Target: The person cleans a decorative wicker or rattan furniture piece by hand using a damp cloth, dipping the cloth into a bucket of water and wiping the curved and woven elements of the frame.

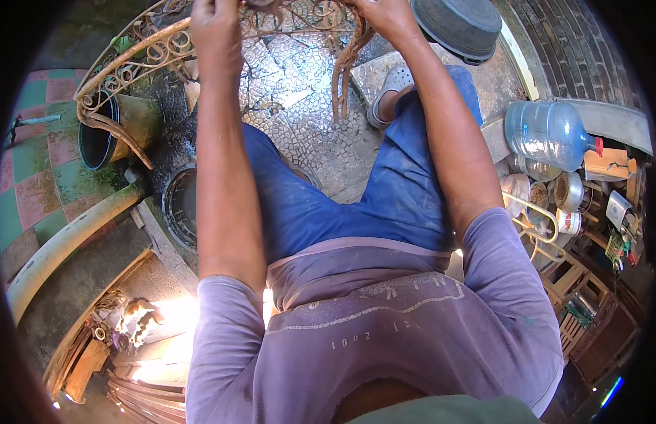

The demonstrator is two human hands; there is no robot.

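A rusty scrolled metal frame [172, 33] stretches across the top of the picture in front of me, with curved legs. My left hand [217, 11] is at the upper edge, over the frame's rail, beside a dark item [263, 4] that the edge cuts off. My right hand [383, 13] is also at the upper edge, at the frame's corner above a brown curved leg [349, 58]. The fingers of both hands are partly cut off, so their grip cannot be fully made out. Wet mosaic paving [285, 79] lies below the frame.
A bucket [140, 127] lies on its side at left, near a round container of dark liquid [185, 204] and a thick pipe [74, 233]. A black basin [460, 26] stands upper right. A blue water jug [545, 135], jars and tins are at right. Cats [140, 320] are lower left.
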